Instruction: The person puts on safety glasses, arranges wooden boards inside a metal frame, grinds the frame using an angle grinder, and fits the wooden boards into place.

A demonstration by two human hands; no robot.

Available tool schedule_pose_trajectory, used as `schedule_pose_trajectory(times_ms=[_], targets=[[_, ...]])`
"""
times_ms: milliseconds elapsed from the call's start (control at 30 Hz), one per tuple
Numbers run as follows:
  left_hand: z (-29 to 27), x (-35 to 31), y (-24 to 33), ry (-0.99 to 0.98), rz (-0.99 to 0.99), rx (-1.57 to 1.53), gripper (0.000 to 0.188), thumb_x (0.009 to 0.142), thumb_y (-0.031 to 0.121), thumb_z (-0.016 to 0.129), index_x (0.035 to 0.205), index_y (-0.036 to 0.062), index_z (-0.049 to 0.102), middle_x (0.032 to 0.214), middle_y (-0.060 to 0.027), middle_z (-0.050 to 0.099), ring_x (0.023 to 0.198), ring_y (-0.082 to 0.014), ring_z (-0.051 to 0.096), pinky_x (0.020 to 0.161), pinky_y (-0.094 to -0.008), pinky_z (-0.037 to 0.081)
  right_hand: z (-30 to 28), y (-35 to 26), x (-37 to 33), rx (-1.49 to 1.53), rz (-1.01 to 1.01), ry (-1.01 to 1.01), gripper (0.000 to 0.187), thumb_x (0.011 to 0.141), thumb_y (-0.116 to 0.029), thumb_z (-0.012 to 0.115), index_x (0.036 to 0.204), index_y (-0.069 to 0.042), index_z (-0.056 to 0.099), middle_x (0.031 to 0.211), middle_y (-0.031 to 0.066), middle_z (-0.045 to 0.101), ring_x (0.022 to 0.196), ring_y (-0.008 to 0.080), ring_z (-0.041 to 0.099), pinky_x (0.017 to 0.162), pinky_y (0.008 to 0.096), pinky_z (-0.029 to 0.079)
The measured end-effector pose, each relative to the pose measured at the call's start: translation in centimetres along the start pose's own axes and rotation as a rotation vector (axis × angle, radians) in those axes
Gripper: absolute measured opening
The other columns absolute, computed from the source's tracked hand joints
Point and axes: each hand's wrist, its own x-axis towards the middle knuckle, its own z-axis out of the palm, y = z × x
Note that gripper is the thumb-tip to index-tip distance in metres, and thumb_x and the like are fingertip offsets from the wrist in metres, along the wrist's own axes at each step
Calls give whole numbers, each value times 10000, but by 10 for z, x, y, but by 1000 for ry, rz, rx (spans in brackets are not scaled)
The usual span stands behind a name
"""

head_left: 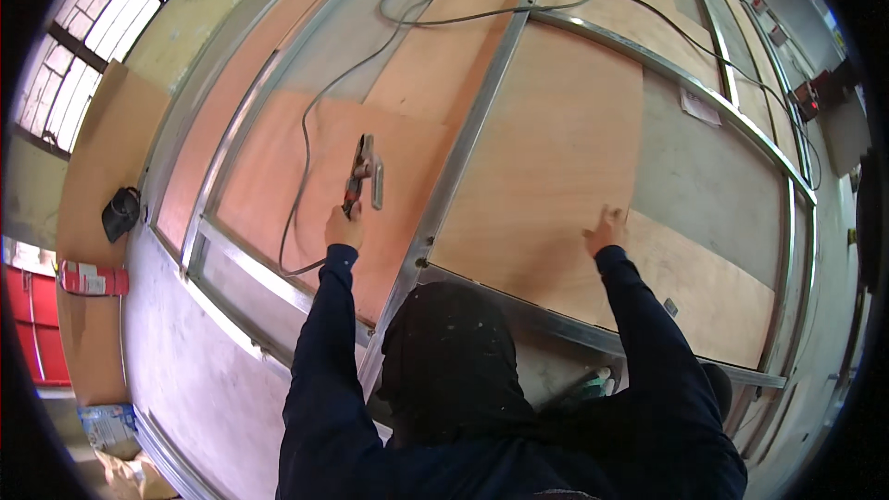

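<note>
My left hand (344,228) is closed round the handle of a slim black-and-red hand tool (354,183) with a grey metal piece along its side; its exact kind does not show clearly. The tool is over an orange-brown plywood sheet (278,139), left of a long metal frame bar (472,120). My right hand (606,230) has its fingers apart and holds nothing. It is over the right edge of another plywood sheet (546,130), and I cannot tell whether it touches the wood. A black cable (306,134) loops across the frame and passes by my left wrist.
Metal bars (648,60) divide the large frame lying before me. A small dark piece (670,307) lies on the right-hand plywood. At the left are a black cap-like item (120,214), a red cylinder (93,279) and a blue-and-white bag (108,425). A red-and-black machine (813,100) stands far right.
</note>
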Motion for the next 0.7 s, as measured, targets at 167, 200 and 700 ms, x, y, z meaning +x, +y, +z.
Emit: schedule_pose_trajectory(times_ms=[167, 200, 700], targets=[[-23, -32, 118, -2, 337, -553, 522, 912, 491, 368, 860, -1, 534, 672, -78, 567, 586, -152, 559, 541, -298, 441, -48, -165, -58, 1060, -560, -467, 383, 895, -296, 513, 1090, 31, 554, 954, 134, 617, 927, 193, 568, 790, 324, 454], [-29, -44, 154, -166, 280, -734, 520, 919, 493, 355, 879, 10, 544, 687, -49, 561, 611, -117, 543, 548, -267, 440, -63, -191, -70, 1478, -514, -555, 439, 905, -348, 496, 1183, -8, 500, 988, 72, 587, 900, 163, 548, 782, 306, 439], [-112, -7, 185, -325, 858, -500, 248, 904, 195, 506, 963, -34, 581, 802, -59, 585, 767, -119, 531, 726, -246, 421, -375, 261, 61, 211, -130, 940, 212, 904, -216, 378, 915, -13, 440, 798, 103, 442, 676, 210, 451, 576, 303, 389]])
